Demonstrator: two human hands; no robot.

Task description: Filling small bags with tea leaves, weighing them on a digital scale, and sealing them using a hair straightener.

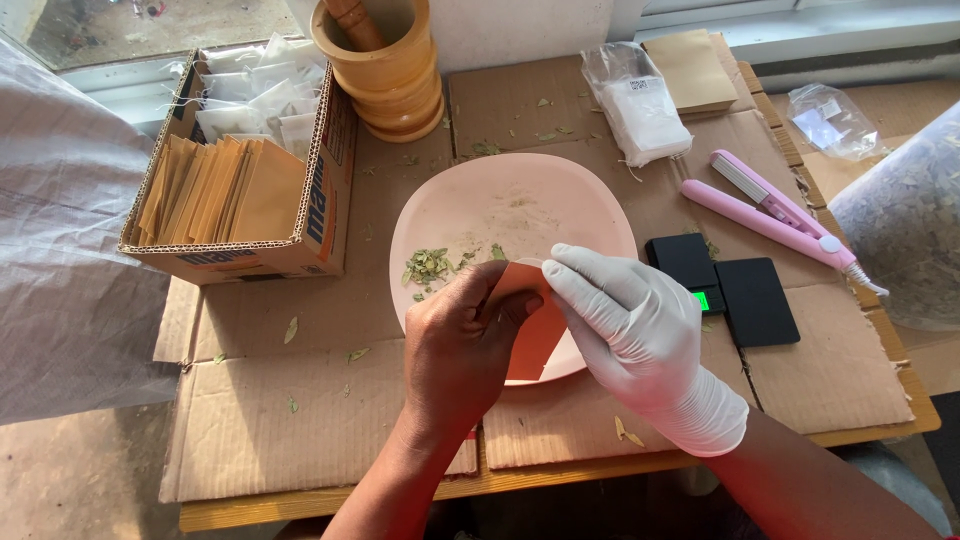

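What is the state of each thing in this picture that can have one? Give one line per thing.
Left hand: bare, grip closed on the paper pouch.
Right hand: gloved, fingers pinching the pouch's top.
Paper pouch: held up over the plate.
Pink plate: nearly bare, a few dried leaves left.
Cardboard box: open, packed with envelopes.
Pocket scale: lid open, display lit.
Wooden mortar: upright, pestle inside.

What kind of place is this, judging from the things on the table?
Probably a small home workshop for packing dried herbs: a round pink plate with crushed green leaves, a cardboard box of tan paper sachets, a small black digital scale and a pink heat sealer.
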